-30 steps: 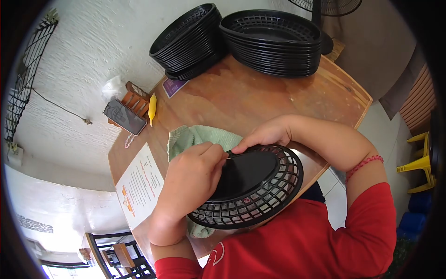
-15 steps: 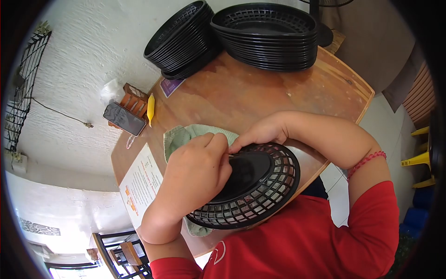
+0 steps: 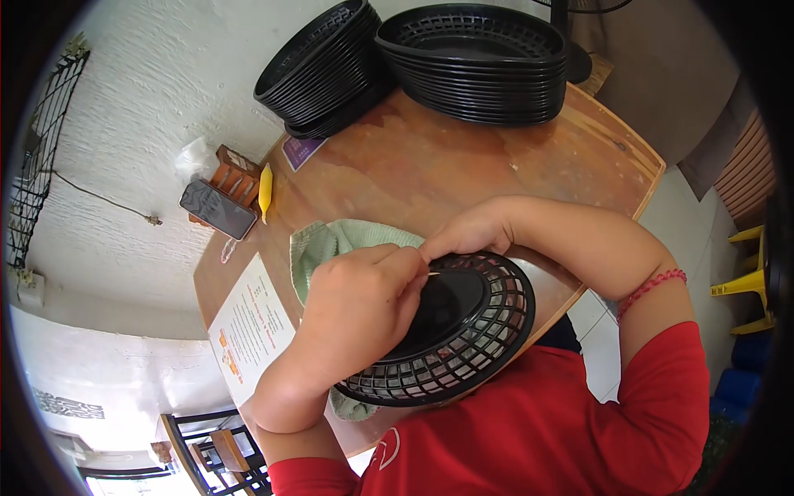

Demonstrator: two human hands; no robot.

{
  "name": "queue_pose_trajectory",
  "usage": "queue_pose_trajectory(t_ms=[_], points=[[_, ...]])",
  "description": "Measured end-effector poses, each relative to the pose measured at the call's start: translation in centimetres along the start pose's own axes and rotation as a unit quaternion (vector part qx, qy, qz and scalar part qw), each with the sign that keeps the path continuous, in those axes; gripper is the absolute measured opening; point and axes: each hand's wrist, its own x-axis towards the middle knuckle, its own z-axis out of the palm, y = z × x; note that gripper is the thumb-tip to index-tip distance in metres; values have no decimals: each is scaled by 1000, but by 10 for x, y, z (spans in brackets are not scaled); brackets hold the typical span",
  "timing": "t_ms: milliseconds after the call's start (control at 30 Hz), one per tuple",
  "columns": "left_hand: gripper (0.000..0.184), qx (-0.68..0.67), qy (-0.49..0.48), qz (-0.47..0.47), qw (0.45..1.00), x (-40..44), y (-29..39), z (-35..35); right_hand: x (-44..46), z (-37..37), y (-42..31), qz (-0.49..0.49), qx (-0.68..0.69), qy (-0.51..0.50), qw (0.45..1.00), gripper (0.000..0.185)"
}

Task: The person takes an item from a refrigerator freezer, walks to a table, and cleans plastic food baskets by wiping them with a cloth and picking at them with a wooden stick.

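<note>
A black oval plastic basket [image 3: 496, 318] lies upside down in front of my red shirt, its flat base up and its lattice side facing me. My left hand [image 3: 360, 302] is closed in a pinch over the far left part of the basket, and a thin pale stick [image 3: 433, 274] shows at its fingertips. My right hand [image 3: 470, 231] grips the basket's far rim, thumb and fingers closed on it close to the left fingertips. A light green cloth [image 3: 351, 235] lies beneath and behind the basket, partly hidden by my left hand.
Two stacks of black baskets, left [image 3: 318, 78] and right [image 3: 475, 74], stand at the wooden table's [image 3: 496, 165] far side. At left are a phone [image 3: 217, 208], a wooden holder [image 3: 235, 175], a yellow object [image 3: 265, 192] and a printed sheet [image 3: 252, 326].
My left hand has shifted a little right along the basket, its fingertips now nearer the right thumb. The right hand keeps its hold. The view has tilted slightly.
</note>
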Motion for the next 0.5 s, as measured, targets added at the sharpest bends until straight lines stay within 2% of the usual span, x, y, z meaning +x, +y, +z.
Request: queue_pose_trajectory(t_ms=[133,267,433,500], points=[[4,-30,5,12,999,0,1,3,3,-3,2,-6,-7,-5,1000,31],[5,-31,5,-18,999,-1,0,-1,3,0,1,-1,0,0,1000,30],[6,-34,10,28,999,0,3,7,12,-10,9,-15,-6,-31,999,32],[5,-23,2,9,1000,-2,2,4,6,-4,4,-7,2,-28,1000,30]])
